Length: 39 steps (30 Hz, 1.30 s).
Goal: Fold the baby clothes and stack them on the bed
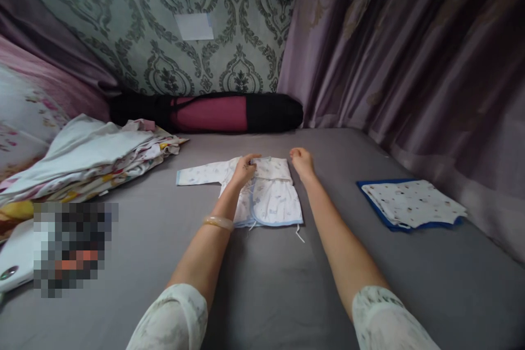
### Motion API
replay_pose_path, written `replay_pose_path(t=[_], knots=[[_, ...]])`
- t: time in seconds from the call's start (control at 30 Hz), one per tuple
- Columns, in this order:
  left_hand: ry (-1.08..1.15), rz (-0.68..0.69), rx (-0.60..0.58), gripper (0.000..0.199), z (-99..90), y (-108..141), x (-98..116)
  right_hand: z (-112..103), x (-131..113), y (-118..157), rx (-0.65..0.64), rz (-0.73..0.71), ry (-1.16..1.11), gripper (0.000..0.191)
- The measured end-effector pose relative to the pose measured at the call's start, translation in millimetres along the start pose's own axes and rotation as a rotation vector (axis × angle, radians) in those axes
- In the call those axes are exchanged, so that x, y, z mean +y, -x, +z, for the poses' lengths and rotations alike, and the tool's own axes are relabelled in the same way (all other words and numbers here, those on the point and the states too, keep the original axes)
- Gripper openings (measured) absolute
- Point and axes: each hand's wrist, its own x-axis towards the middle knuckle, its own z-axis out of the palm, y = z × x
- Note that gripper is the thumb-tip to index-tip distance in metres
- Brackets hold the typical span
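A small white baby shirt [273, 202] with pale blue prints, light blue edging and thin ties lies front up on the bed. One sleeve stretches out to the left; the other is folded across the upper part. My left hand [245, 168] rests on the shirt near its neckline, index finger and thumb apart. Just beyond the shirt's right edge is my right hand [302, 162], its fingers curled in, with nothing visible in them. A bangle circles my left wrist.
Folded cloths [98, 147] are heaped at the left, near a phone-like white object [18, 257] and a blurred patch. A folded white and blue garment [412, 203] lies at the right. A long black and maroon bag [209, 114] lies along the wall; curtains [353, 38] hang at the right.
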Motion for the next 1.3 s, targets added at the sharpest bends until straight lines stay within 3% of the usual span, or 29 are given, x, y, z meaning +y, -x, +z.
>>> replay_pose_path(t=[0.2,0.33,0.67,0.87,1.03,1.13,1.3], knots=[[-0.126,0.022,0.107,0.038,0.6,-5.3,-2.7,25.8,8.6,31.0,-0.262,-0.339,0.663,0.045],[-0.254,0.014,0.062,0.046,-1.8,-2.3,-11.0,31.1,10.3,40.5,-0.339,-0.326,0.832,0.06],[-0.514,0.204,-0.006,0.048,-1.1,-5.5,-30.1,35.3,20.8,41.7,-0.332,-0.295,0.868,0.07],[-0.707,0.246,0.078,0.044,-3.7,5.1,-24.0,33.5,15.6,35.0,-0.4,-0.226,0.867,0.071],[-0.828,0.404,-0.024,0.034,-15.3,23.7,-17.9,35.3,8.6,35.3,-0.358,-0.342,0.856,0.07],[-0.832,0.358,-0.11,0.037,-16.6,30.3,-21.5,41.1,10.3,40.0,-0.35,-0.345,0.854,0.07],[-0.821,0.238,-0.137,0.041,-15.0,34.8,-28.1,47.4,17.1,41.7,-0.351,-0.305,0.875,0.071]])
